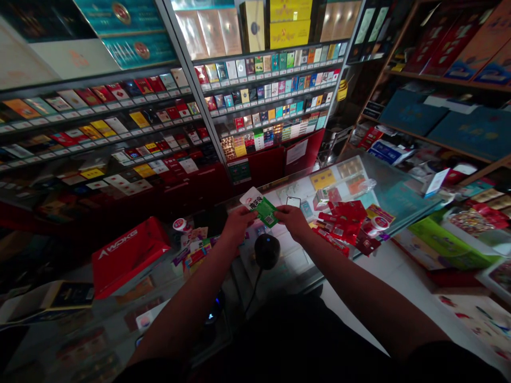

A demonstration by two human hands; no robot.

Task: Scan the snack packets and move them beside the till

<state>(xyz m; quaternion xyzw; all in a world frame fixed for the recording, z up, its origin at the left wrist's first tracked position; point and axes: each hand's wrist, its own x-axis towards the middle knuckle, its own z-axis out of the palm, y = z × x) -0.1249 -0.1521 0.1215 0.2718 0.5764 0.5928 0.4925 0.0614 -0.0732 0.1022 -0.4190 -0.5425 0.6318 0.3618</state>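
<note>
Both my hands are raised over a glass counter [359, 175] in a shop. My left hand [236, 223] pinches a white card or pack with red print [250, 199]. My right hand [293, 219] grips a green pack with a code on it [266, 211], which overlaps the white one. A black round device on a cable [267, 251] sits on the counter just below my hands. A small dark phone-like thing [293, 201] lies just beyond my right hand.
A heap of red packets [343, 223] lies on the counter to the right. A red box [130, 255] sits at the left, small items [191, 247] beside it. Shelves of cigarette packs [267, 90] fill the wall behind. More boxed goods line the right shelves [447, 122].
</note>
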